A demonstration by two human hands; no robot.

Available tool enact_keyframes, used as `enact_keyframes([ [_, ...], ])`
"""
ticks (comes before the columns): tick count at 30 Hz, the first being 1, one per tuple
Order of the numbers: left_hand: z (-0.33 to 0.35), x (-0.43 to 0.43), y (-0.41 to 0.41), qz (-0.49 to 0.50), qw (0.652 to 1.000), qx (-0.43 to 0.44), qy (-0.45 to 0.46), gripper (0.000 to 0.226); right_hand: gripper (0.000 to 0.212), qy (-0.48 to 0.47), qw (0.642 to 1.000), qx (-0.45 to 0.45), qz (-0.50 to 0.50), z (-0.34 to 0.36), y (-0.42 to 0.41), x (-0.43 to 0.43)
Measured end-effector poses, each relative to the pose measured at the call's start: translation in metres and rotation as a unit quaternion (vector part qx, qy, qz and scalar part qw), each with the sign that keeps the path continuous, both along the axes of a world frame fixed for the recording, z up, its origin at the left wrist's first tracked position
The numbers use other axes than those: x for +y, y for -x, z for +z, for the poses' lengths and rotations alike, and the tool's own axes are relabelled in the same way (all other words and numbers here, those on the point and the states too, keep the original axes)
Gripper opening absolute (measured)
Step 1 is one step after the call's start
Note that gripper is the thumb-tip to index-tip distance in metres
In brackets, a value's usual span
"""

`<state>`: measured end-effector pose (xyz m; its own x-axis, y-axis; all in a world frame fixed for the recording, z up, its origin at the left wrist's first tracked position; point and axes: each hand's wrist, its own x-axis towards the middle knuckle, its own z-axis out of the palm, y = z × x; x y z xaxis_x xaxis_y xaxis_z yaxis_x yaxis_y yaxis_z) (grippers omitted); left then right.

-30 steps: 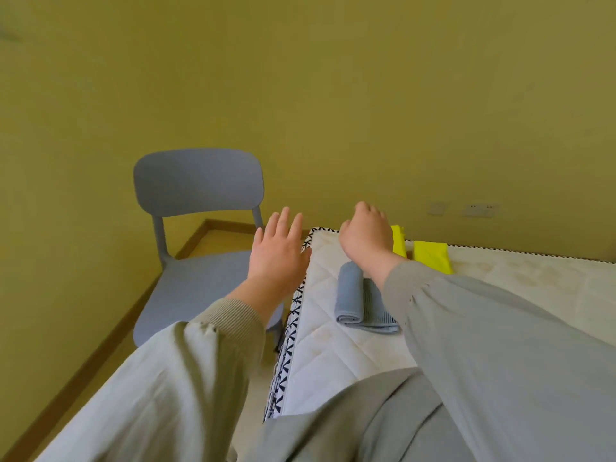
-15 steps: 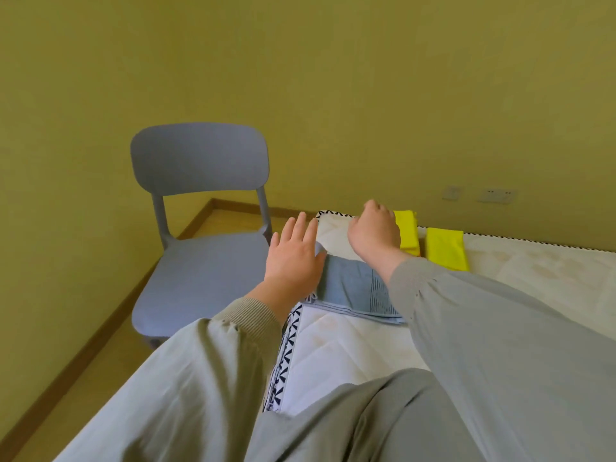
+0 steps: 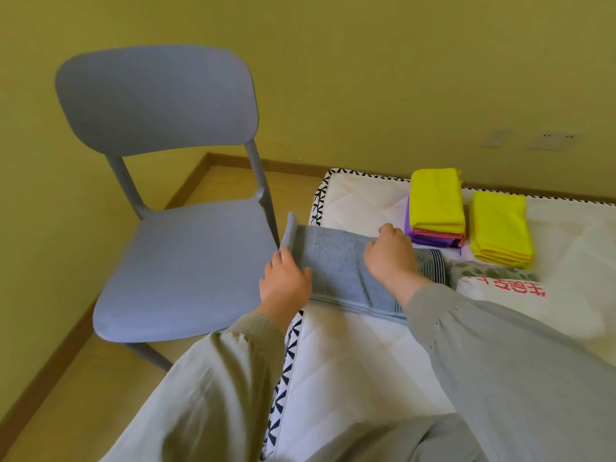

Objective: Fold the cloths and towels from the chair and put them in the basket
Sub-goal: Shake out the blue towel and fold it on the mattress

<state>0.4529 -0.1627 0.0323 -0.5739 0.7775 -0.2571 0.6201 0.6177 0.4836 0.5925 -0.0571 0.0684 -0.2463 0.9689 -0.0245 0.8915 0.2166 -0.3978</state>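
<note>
Rightward, blue towel (image 3: 333, 265) from left grip (image 3: 286, 281)

The only writing is a short row of red printed characters on the white folded cloth (image 3: 493, 296) at the right side of the white quilted mattress (image 3: 350, 361) (they stand upside down to the camera), and they cannot be made out.

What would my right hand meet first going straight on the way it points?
Probably only the white quilted mattress, its bare corner; the right hand, gripping the grey-blue terry towel, seems aimed left of the yellow-topped cloth stack.
</note>
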Motion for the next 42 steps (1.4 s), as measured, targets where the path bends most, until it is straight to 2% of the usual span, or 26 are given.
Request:
enact_keyframes([
  [2, -0.007, 0.004, 0.009, 0.064, 0.995, -0.078, -0.004, 0.061, 0.037, 0.010, 1.000, -0.007, 0.008, -0.011, 0.004, 0.001],
  [4, -0.013, 0.007, 0.016, 0.111, 0.986, -0.120, -0.033, 0.056, 0.036, 0.022, 1.000, -0.008, 0.011, -0.019, 0.007, 0.001],
  [5, -0.014, 0.009, 0.019, 0.123, 0.984, -0.122, -0.039, 0.050, 0.036, 0.027, 1.000, -0.007, 0.012, -0.023, 0.009, 0.001],
  [8, -0.018, 0.011, 0.025, 0.094, 0.992, -0.088, -0.013, 0.012, 0.037, 0.038, 0.999, 0.002, 0.008, -0.028, 0.009, 0.002],
  [10, -0.018, 0.012, 0.025, 0.083, 0.995, -0.061, -0.011, 0.015, 0.037, 0.043, 0.999, 0.007, 0.007, -0.030, 0.007, 0.003],
  [12, -0.014, 0.014, 0.019, 0.062, 0.997, -0.007, -0.049, 0.020, 0.037, 0.036, 0.999, 0.009, 0.006, -0.029, 0.004, 0.005],
  [14, -0.010, 0.016, 0.007, -0.006, 0.994, 0.050, -0.102, 0.023, 0.035, 0.027, 1.000, 0.013, 0.002, -0.027, 0.001, 0.007],
  [16, -0.015, 0.016, -0.004, -0.117, 0.982, 0.080, -0.124, 0.024, 0.034, 0.019, 1.000, 0.023, -0.001, -0.026, -0.002, 0.008],
  [19, -0.031, 0.009, -0.011, -0.218, 0.964, 0.091, -0.120, 0.022, 0.033, -0.002, 0.998, 0.067, 0.021, -0.030, -0.004, 0.008],
  [22, -0.035, 0.004, -0.010, -0.180, 0.968, 0.046, -0.170, 0.041, 0.042, -0.044, 0.987, 0.103, 0.113, -0.031, 0.002, 0.004],
  [23, -0.034, 0.004, -0.008, -0.168, 0.968, 0.032, -0.184, 0.043, 0.047, -0.059, 0.982, 0.096, 0.152, -0.032, 0.007, 0.004],
  [25, -0.035, 0.004, -0.005, -0.169, 0.967, 0.015, -0.190, 0.028, 0.054, -0.076, 0.969, 0.039, 0.232, -0.035, 0.017, 0.003],
  [26, -0.037, 0.004, -0.002, -0.169, 0.967, 0.011, -0.192, 0.019, 0.054, -0.082, 0.961, -0.007, 0.266, -0.038, 0.023, 0.004],
  [28, -0.041, 0.004, 0.000, -0.151, 0.968, 0.004, -0.200, 0.016, 0.046, -0.083, 0.947, -0.086, 0.298, -0.043, 0.030, 0.007],
  [30, -0.043, 0.005, 0.000, -0.115, 0.973, 0.002, -0.201, 0.024, 0.042, -0.074, 0.957, -0.082, 0.268, -0.046, 0.035, 0.011],
  [32, -0.044, 0.006, 0.000, -0.086, 0.979, 0.000, -0.185, 0.036, 0.053, -0.006, 0.986, 0.019, 0.163, -0.046, 0.041, 0.013],
  [33, -0.046, 0.007, 0.001, -0.081, 0.980, 0.009, -0.180, 0.043, 0.062, 0.053, 0.990, 0.086, 0.103, -0.047, 0.046, 0.017],
  [35, -0.048, 0.006, 0.001, -0.092, 0.979, 0.057, -0.171, 0.056, 0.069, 0.162, 0.971, 0.173, 0.019, -0.047, 0.057, 0.025],
  [36, -0.049, 0.005, 0.001, -0.102, 0.977, 0.086, -0.164, 0.059, 0.063, 0.194, 0.963, 0.185, 0.004, -0.046, 0.063, 0.027],
  [38, -0.052, 0.004, -0.001, -0.115, 0.971, 0.132, -0.164, 0.052, 0.041, 0.220, 0.955, 0.200, 0.000, -0.043, 0.072, 0.031],
  [42, -0.057, 0.004, 0.002, -0.136, 0.950, 0.173, -0.220, 0.024, 0.038, 0.225, 0.954, 0.196, -0.002, -0.038, 0.088, 0.038],
])
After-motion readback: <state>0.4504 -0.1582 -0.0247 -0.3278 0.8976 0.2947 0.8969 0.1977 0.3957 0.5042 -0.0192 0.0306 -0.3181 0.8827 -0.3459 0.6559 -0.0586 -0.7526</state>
